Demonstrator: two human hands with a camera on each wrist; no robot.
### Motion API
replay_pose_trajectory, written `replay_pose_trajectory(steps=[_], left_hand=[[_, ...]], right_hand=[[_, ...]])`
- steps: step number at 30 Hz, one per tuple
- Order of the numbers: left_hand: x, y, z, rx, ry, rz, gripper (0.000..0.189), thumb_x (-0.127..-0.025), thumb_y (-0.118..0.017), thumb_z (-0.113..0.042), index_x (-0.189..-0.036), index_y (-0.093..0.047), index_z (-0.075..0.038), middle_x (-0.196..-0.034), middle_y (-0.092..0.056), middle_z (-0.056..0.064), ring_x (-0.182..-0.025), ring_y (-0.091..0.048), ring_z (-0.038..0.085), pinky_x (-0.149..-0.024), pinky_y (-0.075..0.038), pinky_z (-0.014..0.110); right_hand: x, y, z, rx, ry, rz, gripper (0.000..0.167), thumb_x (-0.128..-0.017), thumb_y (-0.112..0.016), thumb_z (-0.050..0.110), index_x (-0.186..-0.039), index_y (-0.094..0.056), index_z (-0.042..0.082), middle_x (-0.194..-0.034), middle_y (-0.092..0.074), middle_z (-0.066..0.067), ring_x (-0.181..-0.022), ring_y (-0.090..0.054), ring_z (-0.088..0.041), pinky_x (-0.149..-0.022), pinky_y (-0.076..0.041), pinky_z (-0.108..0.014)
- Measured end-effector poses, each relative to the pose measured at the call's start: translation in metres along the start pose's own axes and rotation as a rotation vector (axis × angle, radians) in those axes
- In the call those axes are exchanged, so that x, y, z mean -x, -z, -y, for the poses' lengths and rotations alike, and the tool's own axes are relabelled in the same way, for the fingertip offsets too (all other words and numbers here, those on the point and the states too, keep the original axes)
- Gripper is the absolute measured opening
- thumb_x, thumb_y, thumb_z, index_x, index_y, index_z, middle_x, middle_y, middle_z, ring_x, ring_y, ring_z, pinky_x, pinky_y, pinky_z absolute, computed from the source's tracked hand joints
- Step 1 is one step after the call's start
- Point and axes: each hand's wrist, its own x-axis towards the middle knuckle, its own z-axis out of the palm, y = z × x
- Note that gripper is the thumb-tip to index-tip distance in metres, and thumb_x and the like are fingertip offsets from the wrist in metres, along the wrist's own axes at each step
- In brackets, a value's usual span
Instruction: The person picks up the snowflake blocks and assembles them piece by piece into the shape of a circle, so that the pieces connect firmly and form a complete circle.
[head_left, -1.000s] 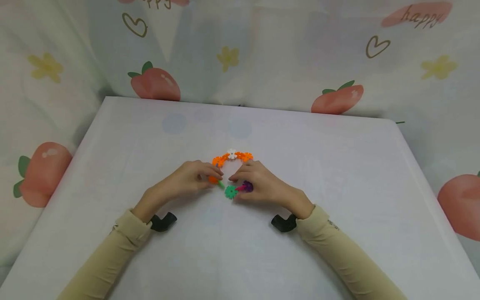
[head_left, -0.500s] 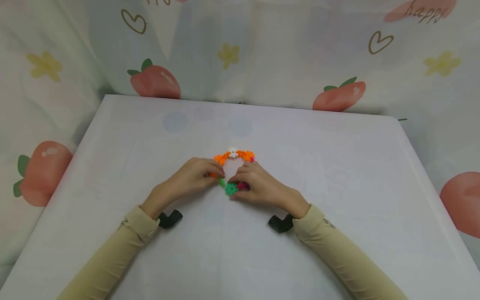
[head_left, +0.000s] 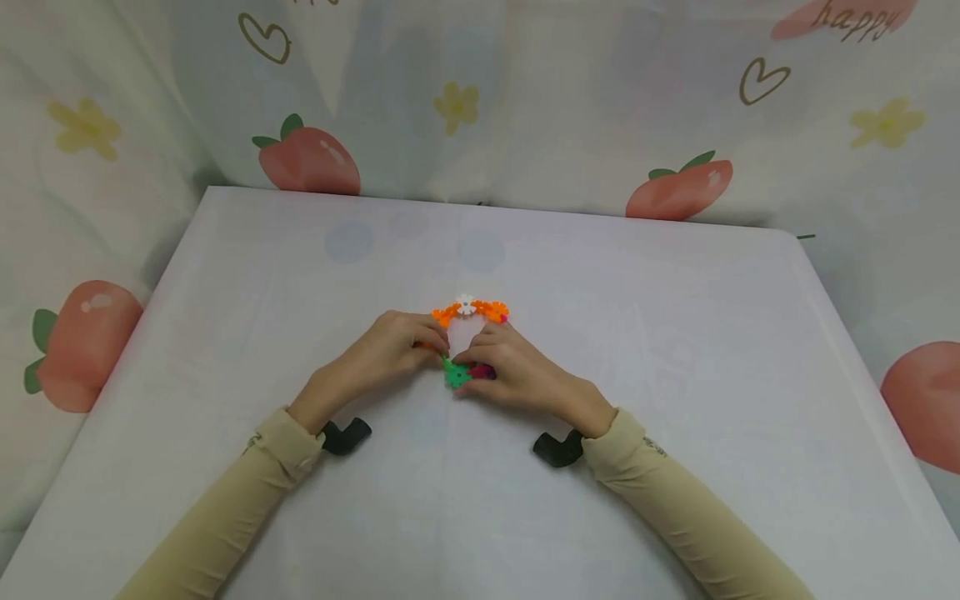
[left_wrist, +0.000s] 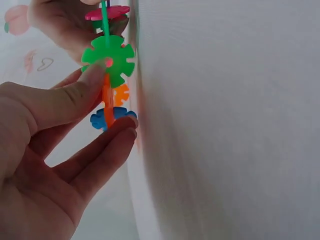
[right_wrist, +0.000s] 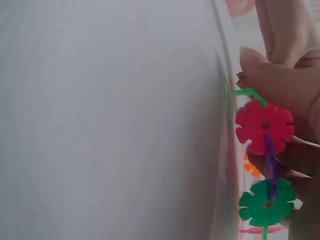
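A chain of notched, flower-shaped plastic discs curves between the two hands on the table, with a white disc (head_left: 466, 305) and orange discs (head_left: 496, 312) at its far side. My left hand (head_left: 390, 343) pinches a light green disc (left_wrist: 120, 57) between thumb and fingers. Blue (left_wrist: 101, 119) and orange discs hang below it. My right hand (head_left: 525, 367) pinches the green disc (head_left: 457, 377) at the near side. That disc meets the light green one edge-on; how deep the slots engage cannot be seen. A pink disc (right_wrist: 264, 122), a purple disc and a darker green disc (right_wrist: 260, 207) follow.
The chain lies mid-table on a white cloth (head_left: 465, 508). Black angled pieces (head_left: 347, 437) stick out beneath both wrists. A curtain printed with fruit and flowers (head_left: 540, 100) stands behind the table's far edge.
My right hand has taken hold of the near green disc and moved it left, against the light green disc. My left hand has shifted slightly right and away from me.
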Motion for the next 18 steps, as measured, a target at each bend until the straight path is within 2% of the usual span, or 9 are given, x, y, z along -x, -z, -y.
replay_pose_trajectory(steps=[7,12,18], left_hand=[[-0.004,-0.003,0.000,0.012,-0.003,-0.014,0.013,-0.087,-0.077,0.005,-0.090,-0.082,-0.006,-0.097,-0.078,0.002,-0.095,-0.073,0.019,-0.090,-0.059,0.037],[-0.010,-0.007,0.000,0.008,0.000,-0.009,0.015,-0.090,-0.074,0.004,-0.097,-0.082,-0.007,-0.103,-0.078,0.003,-0.101,-0.072,0.019,-0.093,-0.058,0.037],[-0.016,-0.010,0.003,0.007,-0.002,0.002,0.017,-0.091,-0.073,0.004,-0.101,-0.082,-0.007,-0.103,-0.078,0.002,-0.099,-0.072,0.019,-0.091,-0.057,0.036]], right_hand=[[0.002,-0.001,0.002,0.039,0.004,-0.020,0.030,-0.083,-0.088,0.027,-0.103,-0.079,0.006,-0.086,-0.070,0.000,-0.086,-0.052,-0.015,-0.079,-0.044,-0.029],[0.006,0.004,-0.003,0.116,0.004,-0.034,0.030,-0.084,-0.087,0.025,-0.105,-0.078,0.005,-0.090,-0.071,-0.003,-0.089,-0.057,-0.019,-0.085,-0.046,-0.035],[0.010,0.006,-0.011,0.187,-0.015,-0.053,0.030,-0.084,-0.086,0.021,-0.107,-0.077,0.003,-0.095,-0.073,-0.005,-0.094,-0.061,-0.023,-0.089,-0.048,-0.041]])
